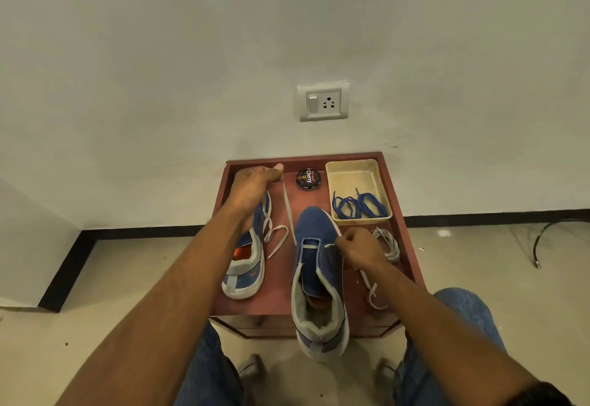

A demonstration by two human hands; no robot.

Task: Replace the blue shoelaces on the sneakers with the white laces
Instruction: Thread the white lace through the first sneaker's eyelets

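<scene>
Pinching the end of a flat white lace (289, 211) between thumb and curled fingers, the left hand (255, 183) reaches out over the far corner of a small reddish-brown wooden table (277, 297), and the lace runs taut from it back toward the near sneaker (319, 281). Under that forearm lies the other sneaker (245, 265), blue fabric with a thick white sole and a grey padded collar, its orange insole showing; white lacing loops loosely out of its eyelets on the side toward the right hand. The right hand (359, 250) is closed in a pinch on the white lace at the eyelets of the near sneaker, whose upper is a blue suede-like cloth with a soft grey lining; one white bar already crosses its lowest eyelets. This shoe's heel hangs over the near table edge, between the person's denim-clad knees. Below the right wrist a loose stretch of white lace trails over the table. Just beyond the right hand, touching nothing, sits a bunched coil of white laces (388, 244). Farther out from it stands a shallow, cream, rectangular plastic tray (351, 175) holding the blue laces (359, 206), round cords in a tangled heap at its near end. Between the tray and the left hand rests a round black polish tin (308, 179) with a glossy printed lid. On the plain wall behind is a grey socket plate (323, 101).
</scene>
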